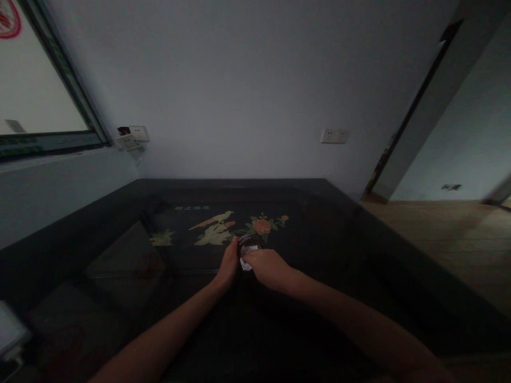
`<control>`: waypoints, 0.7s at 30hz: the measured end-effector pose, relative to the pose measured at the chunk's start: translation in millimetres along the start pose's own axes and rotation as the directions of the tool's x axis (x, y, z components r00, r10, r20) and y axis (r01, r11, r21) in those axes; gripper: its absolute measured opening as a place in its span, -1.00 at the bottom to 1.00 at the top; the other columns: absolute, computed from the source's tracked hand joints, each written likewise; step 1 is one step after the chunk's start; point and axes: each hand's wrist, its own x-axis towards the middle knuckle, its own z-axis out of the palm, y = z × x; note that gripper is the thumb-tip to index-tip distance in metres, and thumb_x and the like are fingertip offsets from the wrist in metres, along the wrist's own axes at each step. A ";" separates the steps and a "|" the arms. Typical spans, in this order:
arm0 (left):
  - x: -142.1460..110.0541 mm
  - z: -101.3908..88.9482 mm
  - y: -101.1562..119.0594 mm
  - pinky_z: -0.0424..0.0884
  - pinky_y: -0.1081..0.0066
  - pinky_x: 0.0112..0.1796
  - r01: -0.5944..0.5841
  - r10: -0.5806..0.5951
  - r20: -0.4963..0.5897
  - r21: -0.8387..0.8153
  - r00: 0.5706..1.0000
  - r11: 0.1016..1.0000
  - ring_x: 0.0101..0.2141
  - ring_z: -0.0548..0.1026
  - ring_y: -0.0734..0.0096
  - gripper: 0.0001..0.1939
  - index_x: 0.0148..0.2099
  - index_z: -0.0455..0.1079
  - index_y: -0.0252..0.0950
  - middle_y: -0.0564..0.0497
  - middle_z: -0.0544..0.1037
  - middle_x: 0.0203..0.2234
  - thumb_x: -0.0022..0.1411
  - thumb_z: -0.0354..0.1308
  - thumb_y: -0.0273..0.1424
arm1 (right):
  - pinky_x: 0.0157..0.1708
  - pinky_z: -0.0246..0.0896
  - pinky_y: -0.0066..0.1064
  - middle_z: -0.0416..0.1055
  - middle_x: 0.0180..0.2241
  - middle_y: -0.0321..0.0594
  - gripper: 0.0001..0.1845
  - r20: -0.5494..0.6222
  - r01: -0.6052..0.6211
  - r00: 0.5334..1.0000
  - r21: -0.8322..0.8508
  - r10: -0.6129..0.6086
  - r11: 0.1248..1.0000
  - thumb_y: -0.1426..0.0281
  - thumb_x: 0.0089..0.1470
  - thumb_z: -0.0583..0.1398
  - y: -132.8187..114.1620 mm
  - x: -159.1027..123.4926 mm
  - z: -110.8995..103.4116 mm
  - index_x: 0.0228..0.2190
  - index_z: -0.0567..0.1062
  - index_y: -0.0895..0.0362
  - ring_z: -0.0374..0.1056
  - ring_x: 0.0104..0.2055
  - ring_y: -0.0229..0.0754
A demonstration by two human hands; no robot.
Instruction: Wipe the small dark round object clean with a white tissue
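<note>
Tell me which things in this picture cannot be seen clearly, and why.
- Small dark object, head view: mostly covered by the left hand and right hand; the room is dim.
- White scrap: partly under the right hand.
- Writing on the table: too small.
- White thing: cut off by the left edge.

a dark glossy table [339,239] with a painted bird-and-flower panel [217,229] bears a small dark round object [248,242] and what may be crumpled white paper [245,263].
</note>
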 end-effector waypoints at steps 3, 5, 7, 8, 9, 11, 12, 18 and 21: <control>-0.9 0.8 1.4 0.37 0.31 -0.21 -0.002 0.001 0.034 0.016 0.999 1.000 -0.31 0.51 0.22 -0.46 -0.25 0.47 -0.37 -0.10 0.59 -0.36 0.15 -0.05 0.02 | -0.20 0.28 -0.29 0.50 -0.23 0.05 -0.71 0.031 0.133 0.991 -0.168 -0.130 0.977 0.59 0.11 0.00 2.9 -0.6 0.3 -0.23 0.49 0.30 0.41 -0.18 -0.06; -1.7 1.8 2.6 0.38 0.32 -0.27 0.021 -0.021 0.037 0.012 0.999 1.000 -0.36 0.51 0.23 -0.46 -0.26 0.47 -0.37 -0.10 0.58 -0.40 0.14 -0.05 0.02 | -0.14 0.26 -0.24 0.49 -0.24 0.11 -0.72 0.014 0.180 0.983 -0.253 -0.182 0.951 0.61 0.10 0.01 4.1 0.3 4.0 -0.26 0.50 0.35 0.39 -0.16 -0.03; -2.4 2.7 3.5 0.38 0.33 -0.32 0.039 -0.039 0.036 0.007 0.999 0.999 -0.38 0.50 0.23 -0.45 -0.28 0.47 -0.37 -0.10 0.58 -0.42 0.13 -0.04 0.03 | -0.11 0.24 -0.23 0.48 -0.23 0.13 -0.73 -0.013 0.175 0.982 -0.289 -0.187 0.941 0.62 0.09 0.02 4.2 1.4 7.5 -0.27 0.50 0.36 0.38 -0.16 -0.03; -2.6 2.9 3.7 0.38 0.33 -0.32 0.038 -0.038 0.036 0.007 0.999 0.999 -0.38 0.50 0.23 -0.45 -0.29 0.47 -0.38 -0.10 0.58 -0.43 0.13 -0.04 0.03 | -0.12 0.25 -0.23 0.48 -0.23 0.12 -0.73 -0.023 0.163 0.984 -0.289 -0.177 0.943 0.62 0.09 0.02 3.8 1.8 8.3 -0.27 0.50 0.36 0.39 -0.17 -0.03; -2.8 3.1 3.8 0.38 0.33 -0.32 0.033 -0.033 0.037 0.010 0.999 0.999 -0.37 0.50 0.22 -0.45 -0.29 0.46 -0.38 -0.10 0.58 -0.42 0.13 -0.04 0.03 | -0.13 0.26 -0.24 0.49 -0.23 0.10 -0.73 -0.025 0.150 0.986 -0.279 -0.163 0.948 0.61 0.09 0.02 3.2 1.9 8.1 -0.27 0.50 0.34 0.39 -0.17 -0.04; -2.9 3.0 3.5 0.38 0.34 -0.30 0.015 -0.015 0.038 0.020 0.999 1.000 -0.35 0.50 0.23 -0.45 -0.27 0.46 -0.38 -0.10 0.58 -0.40 0.14 -0.04 0.03 | -0.19 0.29 -0.27 0.50 -0.24 0.05 -0.73 -0.016 0.118 0.992 -0.237 -0.125 0.964 0.60 0.10 0.02 1.3 1.3 5.3 -0.26 0.49 0.31 0.40 -0.19 -0.04; -2.8 2.8 3.1 0.37 0.33 -0.28 0.006 -0.007 0.041 0.025 0.999 1.000 -0.34 0.50 0.23 -0.45 -0.26 0.46 -0.38 -0.10 0.58 -0.39 0.15 -0.05 0.02 | -0.23 0.29 -0.28 0.50 -0.24 0.03 -0.72 -0.008 0.099 0.995 -0.203 -0.103 0.974 0.59 0.11 0.01 0.3 0.7 3.2 -0.25 0.49 0.30 0.41 -0.19 -0.04; 0.8 -0.2 -3.4 0.36 0.31 -0.21 -0.005 0.003 -0.023 -0.060 1.000 0.998 -0.33 0.50 0.23 -0.52 -0.24 0.47 -0.38 -0.09 0.58 -0.40 0.15 0.01 -0.05 | -0.21 0.24 -0.38 0.50 -0.19 -0.07 -0.64 -0.062 -0.048 0.996 0.212 0.062 0.976 0.63 0.03 -0.03 -1.6 0.2 -2.2 -0.19 0.44 0.19 0.43 -0.18 -0.10; 3.7 -2.5 -8.2 0.36 0.34 -0.24 0.008 -0.017 -0.077 -0.112 0.997 0.994 -0.34 0.49 0.25 -0.59 -0.27 0.47 -0.36 -0.07 0.57 -0.43 0.14 0.05 -0.10 | -0.19 0.20 -0.45 0.50 -0.22 -0.11 -0.62 -0.112 -0.073 0.984 0.462 0.140 0.884 0.65 -0.04 -0.03 1.4 2.6 -0.3 -0.22 0.43 0.19 0.41 -0.17 -0.16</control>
